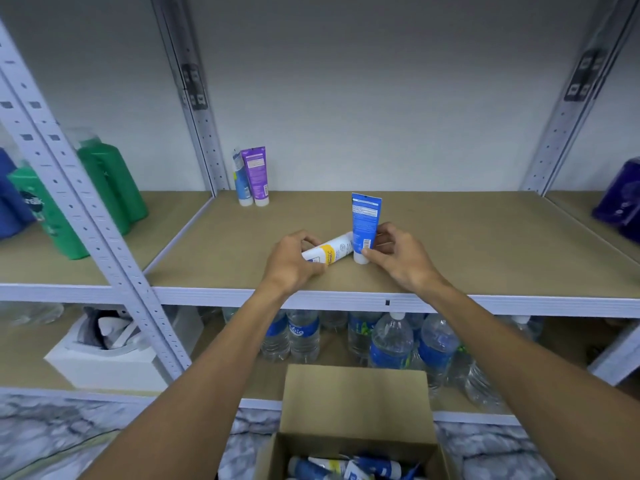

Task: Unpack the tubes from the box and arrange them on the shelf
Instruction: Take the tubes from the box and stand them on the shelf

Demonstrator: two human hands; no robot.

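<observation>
My left hand [292, 259] grips a white and yellow tube [329, 253] that lies tilted on the brown shelf board [485, 251]. My right hand [394, 256] holds a blue tube [364, 225] upright on its white cap, just right of the white one. Two tubes stand at the back left of the shelf: a purple tube [257, 176] and a blue and white tube [240, 180] behind it. An open cardboard box [356, 403] below the shelf holds several more blue and white tubes [346, 467].
Green bottles [104, 188] stand on the left bay, dark purple bottles [620, 199] on the right bay. Metal uprights [86, 216] divide the bays. Water bottles [391, 341] fill the lower shelf, beside a white box [104, 362].
</observation>
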